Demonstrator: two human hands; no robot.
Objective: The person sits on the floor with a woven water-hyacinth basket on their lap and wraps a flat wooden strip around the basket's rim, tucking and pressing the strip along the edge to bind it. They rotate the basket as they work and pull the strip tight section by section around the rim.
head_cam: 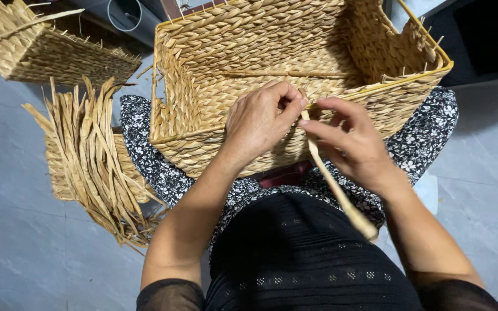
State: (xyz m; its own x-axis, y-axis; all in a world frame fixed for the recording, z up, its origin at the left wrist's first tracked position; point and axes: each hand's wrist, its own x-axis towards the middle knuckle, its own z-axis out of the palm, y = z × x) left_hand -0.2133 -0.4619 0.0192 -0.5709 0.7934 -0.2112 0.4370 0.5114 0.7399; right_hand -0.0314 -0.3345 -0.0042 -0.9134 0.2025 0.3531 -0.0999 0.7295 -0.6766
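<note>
A rectangular woven straw basket [214, 75] rests on my lap, its near rim toward me. My left hand [260, 121] presses on that near rim with its fingers curled over the weave. My right hand [350, 141] pinches a long pale straw strand [332, 181] just at the rim, beside my left fingertips. The strand runs from the rim down across my lap toward my right forearm. A thin yellow rod [427, 34] edges the basket's right rim.
A bundle of loose straw strands [96, 161] lies on the grey tiled floor [12, 230] at my left, over a flat woven piece. Another woven basket [36, 46] sits at the far left. A dark object is at the far right.
</note>
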